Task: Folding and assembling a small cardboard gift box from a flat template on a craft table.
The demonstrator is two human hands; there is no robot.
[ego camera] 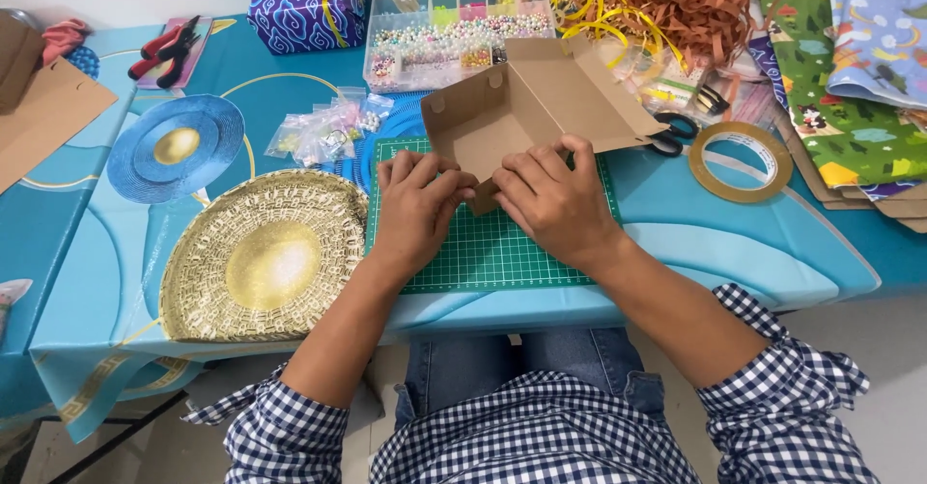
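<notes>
The cardboard box [526,107] sits at the far edge of the green cutting mat [483,242], half formed. Its back and side walls stand upright, and a long lid flap angles away to the right, open and untucked. The near wall is the part in hand: it is folded down toward me and not yet locked into place. I judge the assembly about midway, with the near wall still to be seated and the lid still to be closed.

My left hand [417,209] presses on the near left corner of the box, its fingers curled together against the cardboard. My right hand [552,199] covers the near right portion, its fingers bent and pinching the folded edge down on the mat. Both hands touch the box, and they nearly touch each other.

The mat lies on the bench, which is covered by a blue patterned cloth [734,242]. Just left of the mat lies a round gold woven tray [261,257]. Behind the box stands a clear bead organiser [435,44]. To the right lie black scissors [674,131] and a roll of tape [742,160], well apart from my hands.
</notes>
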